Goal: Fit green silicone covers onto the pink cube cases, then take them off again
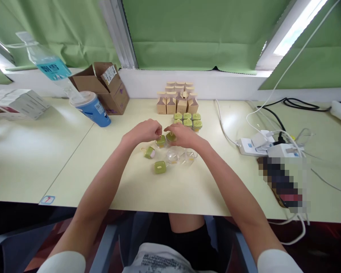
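My left hand (148,131) is closed, its fingertips pinched at the top of a small clear container with a green lid (160,141). Beside it, my right hand (184,135) has its fingers curled around another green-lidded container (171,137), partly hidden by the hand. Nearer to me lie a loose green lid (160,167) and a tilted green piece (149,152) with a pinkish side and a thin yellow loop. Clear open cups (173,156) stand below my right hand. Behind it, several green-lidded containers (187,116) are set in rows.
Several small kraft boxes (171,105) stand by the wall. At left are a cardboard box (108,89), a blue cup (91,109), a plastic bottle (49,64) and white boxes (17,104). A power strip (251,147) with cables and a blurred phone-like object (282,182) lie right.
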The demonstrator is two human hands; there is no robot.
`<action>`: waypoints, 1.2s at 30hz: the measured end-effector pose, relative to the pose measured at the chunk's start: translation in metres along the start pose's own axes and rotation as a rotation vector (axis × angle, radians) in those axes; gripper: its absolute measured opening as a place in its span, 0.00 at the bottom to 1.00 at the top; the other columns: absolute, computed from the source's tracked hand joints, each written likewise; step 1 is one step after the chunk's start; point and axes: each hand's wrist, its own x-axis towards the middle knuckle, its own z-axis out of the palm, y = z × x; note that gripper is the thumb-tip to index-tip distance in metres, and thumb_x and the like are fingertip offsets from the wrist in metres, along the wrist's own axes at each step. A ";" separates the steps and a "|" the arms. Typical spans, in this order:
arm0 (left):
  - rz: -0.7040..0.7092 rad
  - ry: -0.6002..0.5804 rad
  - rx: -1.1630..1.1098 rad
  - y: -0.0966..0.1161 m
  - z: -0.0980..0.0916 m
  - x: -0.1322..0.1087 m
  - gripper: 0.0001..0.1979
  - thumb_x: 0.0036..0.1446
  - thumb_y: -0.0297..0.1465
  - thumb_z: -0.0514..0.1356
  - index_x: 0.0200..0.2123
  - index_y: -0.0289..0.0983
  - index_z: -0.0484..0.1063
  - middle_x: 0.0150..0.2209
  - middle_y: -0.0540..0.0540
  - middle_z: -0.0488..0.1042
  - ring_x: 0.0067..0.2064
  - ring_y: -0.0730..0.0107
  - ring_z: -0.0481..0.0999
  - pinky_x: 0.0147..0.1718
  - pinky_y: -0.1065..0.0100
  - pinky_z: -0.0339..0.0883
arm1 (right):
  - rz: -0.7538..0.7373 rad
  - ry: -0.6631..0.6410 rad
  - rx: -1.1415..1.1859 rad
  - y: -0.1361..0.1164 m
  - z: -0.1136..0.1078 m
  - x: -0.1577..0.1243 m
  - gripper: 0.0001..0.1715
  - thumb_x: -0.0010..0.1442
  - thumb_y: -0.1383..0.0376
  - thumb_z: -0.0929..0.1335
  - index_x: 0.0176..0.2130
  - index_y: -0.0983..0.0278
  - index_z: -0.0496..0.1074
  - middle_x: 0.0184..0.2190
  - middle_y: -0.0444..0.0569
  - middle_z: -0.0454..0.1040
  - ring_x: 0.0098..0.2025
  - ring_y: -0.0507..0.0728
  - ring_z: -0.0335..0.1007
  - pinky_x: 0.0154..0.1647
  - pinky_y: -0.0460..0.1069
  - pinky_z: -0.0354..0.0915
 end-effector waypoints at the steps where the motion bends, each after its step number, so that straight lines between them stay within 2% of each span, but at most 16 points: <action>1: 0.016 -0.009 -0.009 0.001 0.000 0.002 0.03 0.61 0.29 0.67 0.38 0.40 0.82 0.41 0.45 0.87 0.39 0.60 0.81 0.34 0.62 0.62 | 0.016 -0.011 0.006 -0.001 0.005 0.003 0.36 0.63 0.68 0.82 0.67 0.64 0.79 0.60 0.61 0.84 0.66 0.75 0.75 0.57 0.61 0.74; 4: 0.033 0.052 0.001 0.008 0.007 0.005 0.11 0.62 0.38 0.70 0.43 0.38 0.84 0.43 0.42 0.86 0.42 0.56 0.82 0.33 0.61 0.61 | 0.049 -0.017 0.026 0.001 0.017 0.006 0.33 0.63 0.67 0.83 0.64 0.68 0.79 0.55 0.63 0.85 0.65 0.76 0.74 0.53 0.59 0.73; 6: 0.026 0.122 -0.027 0.013 0.015 0.008 0.14 0.63 0.40 0.71 0.45 0.36 0.84 0.43 0.40 0.85 0.43 0.55 0.81 0.34 0.61 0.61 | 0.083 -0.008 0.079 0.003 0.021 0.009 0.36 0.61 0.62 0.85 0.62 0.69 0.78 0.53 0.62 0.85 0.63 0.75 0.74 0.53 0.58 0.71; 8: 0.036 0.147 -0.121 0.016 0.021 0.011 0.11 0.62 0.36 0.70 0.42 0.35 0.85 0.41 0.41 0.85 0.41 0.58 0.80 0.35 0.62 0.63 | 0.120 0.013 0.164 0.004 0.024 0.012 0.36 0.56 0.59 0.87 0.58 0.68 0.78 0.50 0.58 0.85 0.59 0.71 0.76 0.52 0.56 0.70; 11: 0.051 0.173 -0.290 0.016 0.026 0.014 0.05 0.59 0.29 0.67 0.33 0.36 0.83 0.35 0.44 0.84 0.37 0.62 0.79 0.37 0.63 0.66 | 0.145 0.038 0.292 0.006 0.029 0.017 0.26 0.54 0.58 0.86 0.46 0.63 0.79 0.42 0.51 0.83 0.51 0.66 0.75 0.49 0.54 0.67; 13: 0.046 0.211 -0.365 0.014 0.028 0.015 0.06 0.58 0.28 0.66 0.31 0.36 0.84 0.33 0.46 0.84 0.37 0.63 0.79 0.39 0.63 0.67 | 0.153 0.053 0.344 0.008 0.033 0.019 0.23 0.52 0.56 0.85 0.38 0.61 0.76 0.37 0.47 0.80 0.51 0.65 0.73 0.46 0.53 0.65; 15: 0.053 0.215 -0.387 0.013 0.030 0.015 0.05 0.57 0.30 0.68 0.33 0.37 0.86 0.32 0.47 0.84 0.37 0.63 0.80 0.39 0.63 0.68 | 0.166 0.072 0.365 0.010 0.036 0.021 0.24 0.49 0.54 0.85 0.34 0.59 0.73 0.33 0.45 0.76 0.50 0.65 0.70 0.44 0.53 0.64; 18: 0.066 0.223 -0.367 0.014 0.033 0.015 0.04 0.56 0.32 0.69 0.34 0.39 0.86 0.32 0.48 0.85 0.36 0.63 0.80 0.37 0.64 0.66 | 0.182 0.073 0.419 0.012 0.038 0.021 0.25 0.47 0.55 0.85 0.32 0.59 0.72 0.30 0.41 0.74 0.42 0.60 0.68 0.42 0.52 0.62; 20: 0.063 0.254 -0.384 0.015 0.035 0.015 0.05 0.57 0.32 0.68 0.32 0.39 0.85 0.32 0.47 0.85 0.36 0.64 0.80 0.37 0.64 0.67 | 0.193 0.064 0.502 0.011 0.039 0.019 0.22 0.47 0.58 0.84 0.33 0.60 0.73 0.30 0.40 0.74 0.38 0.57 0.68 0.40 0.51 0.60; 24: 0.052 0.245 -0.473 0.015 0.034 0.012 0.05 0.56 0.30 0.68 0.30 0.37 0.85 0.30 0.45 0.84 0.35 0.64 0.80 0.36 0.65 0.70 | 0.181 0.076 0.597 0.007 0.039 0.015 0.18 0.48 0.61 0.83 0.37 0.62 0.78 0.33 0.39 0.78 0.38 0.55 0.70 0.39 0.49 0.59; 31: 0.047 0.269 -0.530 0.016 0.026 0.006 0.06 0.55 0.31 0.67 0.29 0.35 0.85 0.28 0.46 0.83 0.34 0.65 0.79 0.37 0.65 0.71 | 0.215 0.069 0.389 0.002 0.034 0.013 0.19 0.49 0.60 0.85 0.39 0.62 0.81 0.35 0.43 0.81 0.41 0.59 0.73 0.37 0.50 0.58; 36: 0.055 0.289 -0.535 0.019 0.021 0.001 0.07 0.54 0.32 0.68 0.29 0.35 0.85 0.29 0.45 0.84 0.33 0.65 0.79 0.36 0.65 0.71 | 0.191 0.056 0.343 0.000 0.028 0.011 0.20 0.49 0.59 0.86 0.35 0.62 0.79 0.34 0.44 0.80 0.41 0.58 0.72 0.37 0.50 0.57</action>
